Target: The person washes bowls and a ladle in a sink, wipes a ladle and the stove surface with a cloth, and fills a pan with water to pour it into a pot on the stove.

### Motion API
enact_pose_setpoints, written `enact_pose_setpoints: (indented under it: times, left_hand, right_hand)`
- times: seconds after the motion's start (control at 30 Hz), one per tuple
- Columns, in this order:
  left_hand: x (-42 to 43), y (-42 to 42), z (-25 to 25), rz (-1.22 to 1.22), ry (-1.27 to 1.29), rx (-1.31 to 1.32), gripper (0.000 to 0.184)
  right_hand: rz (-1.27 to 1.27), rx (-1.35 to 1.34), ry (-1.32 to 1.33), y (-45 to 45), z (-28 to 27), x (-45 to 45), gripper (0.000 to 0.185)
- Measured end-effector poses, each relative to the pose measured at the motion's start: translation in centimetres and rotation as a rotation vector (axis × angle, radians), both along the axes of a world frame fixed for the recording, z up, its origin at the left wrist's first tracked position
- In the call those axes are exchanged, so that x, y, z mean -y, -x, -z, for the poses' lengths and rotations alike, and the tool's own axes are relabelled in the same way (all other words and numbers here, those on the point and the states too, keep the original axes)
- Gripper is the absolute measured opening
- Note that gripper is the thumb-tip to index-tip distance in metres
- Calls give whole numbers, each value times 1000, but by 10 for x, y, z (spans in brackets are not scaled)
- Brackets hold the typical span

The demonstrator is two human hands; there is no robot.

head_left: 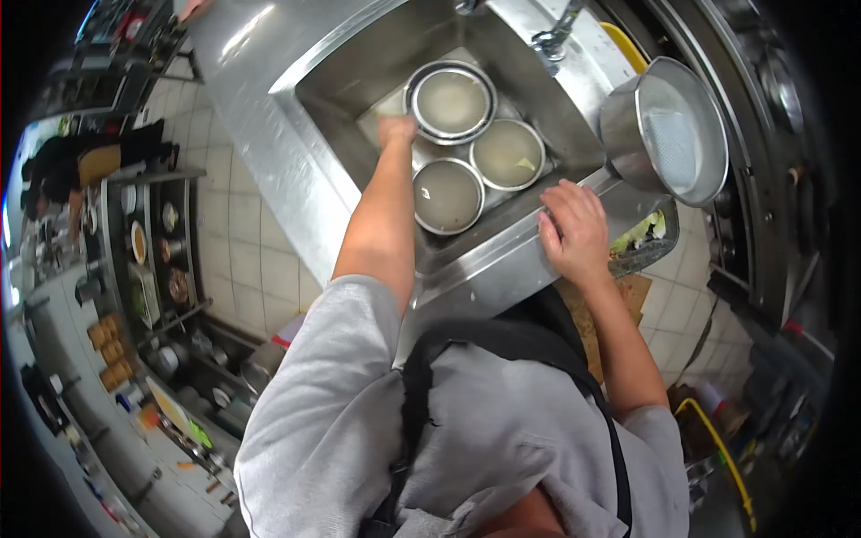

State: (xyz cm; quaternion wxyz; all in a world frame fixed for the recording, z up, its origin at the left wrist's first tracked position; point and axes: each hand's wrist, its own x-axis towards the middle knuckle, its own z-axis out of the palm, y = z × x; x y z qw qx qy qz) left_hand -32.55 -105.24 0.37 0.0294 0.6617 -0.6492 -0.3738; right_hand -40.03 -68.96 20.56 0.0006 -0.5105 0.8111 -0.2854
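Note:
Three round metal containers stand in the sink (345, 99), filled with cloudy liquid: a larger one (451, 101) at the back, one (508, 155) at the right and one (447, 196) nearest me. A pale scrap floats in the right one. My left hand (396, 132) is down inside the sink, curled beside the larger container's rim; its fingers and anything in them are hidden. Whether it touches the rim I cannot tell. At the sink's front edge rests my right hand (578, 231), open, fingers spread and holding nothing.
A deep metal pot (619, 134) with a perforated pale area inside stands right of the sink, below the faucet (556, 40). A bin with leafy scraps (650, 235) is beneath it. Metal shelves (152, 179) with dishes are at the left, where a person (90, 161) stands.

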Motion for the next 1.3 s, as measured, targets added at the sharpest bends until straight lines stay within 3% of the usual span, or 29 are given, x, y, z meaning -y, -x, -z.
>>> enact_pose_setpoints:
  times: [0.03,0.1,0.13,0.23,0.3,0.33,0.4,0.47,0.5,0.53,0.6,0.67,0.8,0.87,0.93,1.0,1.07,1.13,1.2,1.3]
  left_hand:
    - [9,6,33,-17,-20,-22,47]
    - [-3,18,39,-224,-229,-317,27]
    - [20,14,87,-166,-313,-264,17]
    - [5,23,35,-303,-504,-352,19]
    - [-2,32,-4,-87,-221,-174,28]
    - [-4,35,-27,-93,-213,-165,28]
    - [-3,44,-75,307,281,156,27]
    - [-3,47,-110,517,354,241,38]
    - [-5,44,-119,633,482,266,28]
    - [-3,43,-130,625,497,269,28]
    - [2,34,-152,850,804,287,18]
    - [11,29,-189,903,964,294,12]
    - [9,14,-267,864,1012,268,19]
    - [-7,2,-299,627,900,236,20]
    - [-7,-16,-305,513,831,198,28]
    - [-7,-37,-296,337,652,28,33]
    - [-7,-59,-280,229,495,-155,24]
    - [2,-85,-239,175,408,-415,15]
    - [-21,-97,-239,91,293,-624,13]
    - [-33,-110,-229,57,194,-658,11]
  right_hand:
    - [5,16,-17,4,0,3,26]
    - [24,22,-31,8,-1,4,26]
    - [8,37,-35,8,-2,3,26]
    - [18,40,-35,9,0,1,26]
    - [13,50,-17,8,2,1,26]
    - [13,48,-12,9,2,0,25]
    - [1,41,14,8,1,-1,25]
    - [4,47,15,8,0,-1,23]
    - [-3,43,32,10,0,-1,23]
    - [0,40,41,10,0,-1,23]
    - [-6,42,55,6,0,-4,23]
    - [-4,43,60,7,-2,-3,23]
    - [-29,55,78,12,2,7,30]
    - [274,686,282,18,0,33,40]
    - [354,369,419,37,-7,68,46]
    - [361,309,438,54,-8,98,44]
    - [376,258,451,66,-3,121,43]
    - [414,1135,451,86,3,137,43]
    - [482,1354,636,88,-15,148,35]
    - [458,1324,634,93,-23,164,38]
